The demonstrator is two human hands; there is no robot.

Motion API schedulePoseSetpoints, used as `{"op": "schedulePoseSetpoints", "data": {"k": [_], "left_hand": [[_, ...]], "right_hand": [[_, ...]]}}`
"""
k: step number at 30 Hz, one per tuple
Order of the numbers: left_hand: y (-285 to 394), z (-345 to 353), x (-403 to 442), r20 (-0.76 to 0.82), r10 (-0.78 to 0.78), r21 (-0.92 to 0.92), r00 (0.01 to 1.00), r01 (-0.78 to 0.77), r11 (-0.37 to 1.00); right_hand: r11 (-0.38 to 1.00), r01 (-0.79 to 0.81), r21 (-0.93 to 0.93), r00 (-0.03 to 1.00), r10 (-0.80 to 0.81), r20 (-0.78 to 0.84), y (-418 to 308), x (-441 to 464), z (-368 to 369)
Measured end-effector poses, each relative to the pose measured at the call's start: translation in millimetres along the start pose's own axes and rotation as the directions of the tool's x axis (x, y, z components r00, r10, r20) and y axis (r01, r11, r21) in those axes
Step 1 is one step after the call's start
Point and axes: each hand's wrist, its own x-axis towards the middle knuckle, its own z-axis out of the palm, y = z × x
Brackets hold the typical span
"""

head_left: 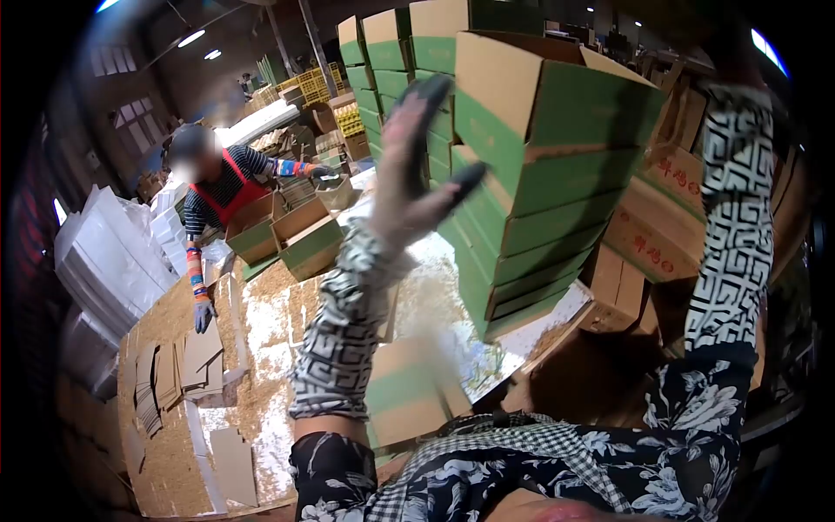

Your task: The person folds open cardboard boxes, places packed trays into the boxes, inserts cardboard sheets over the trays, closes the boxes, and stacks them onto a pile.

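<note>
Red characters [679,177] on cartons [639,223]; left hand [409,178] near green boxes [565,178].

We look from one camera worn on the head, facing forward and down in a wide, rounded view: our patterned sleeves [335,339] up close, stacked boxes [565,200] near, the co-worker [228,187] farther off across the table [270,322].

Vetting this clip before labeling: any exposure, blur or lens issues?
Head view only: strong fisheye curvature, black vignetting at the sides; pale patches on the table look washed out; left hand soft; whitish smear above the low carton; dark shadow on the right face of the front box stack; too dark to read above the right sleeve.
</note>
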Motion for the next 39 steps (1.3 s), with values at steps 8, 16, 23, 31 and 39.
{"op": "schedulePoseSetpoints", "data": {"k": [8,16,23,31,39], "left_hand": [[-33.9,100.3,-23.7,-0.130,0.060,0.203,0.990,-0.033,0.979],[-32.7,98.4,-33.7,-0.211,-0.022,0.231,0.977,0.072,0.970],[-69.3,94.2,-208.5,0.005,-0.639,-0.003,0.769,0.639,0.769],[-69.7,230.2,-426.3,0.406,-0.900,0.335,0.159,0.890,0.308],[-55.5,300.7,-440.2,0.368,-0.814,0.210,0.449,0.813,0.543]], "right_hand": [[0.909,-0.256,-0.329,0.964,0.215,-0.157,176.0,6.3,-156.8],[0.790,-0.314,-0.527,0.935,0.354,-0.025,254.6,-2.8,-127.8],[0.531,0.362,-0.767,0.932,-0.184,0.312,204.5,-45.3,-124.4],[0.947,-0.271,-0.175,0.962,0.261,-0.079,164.8,-25.5,-85.4],[0.863,-0.463,0.201,0.865,0.489,-0.109,183.3,-23.4,-104.3]]}}
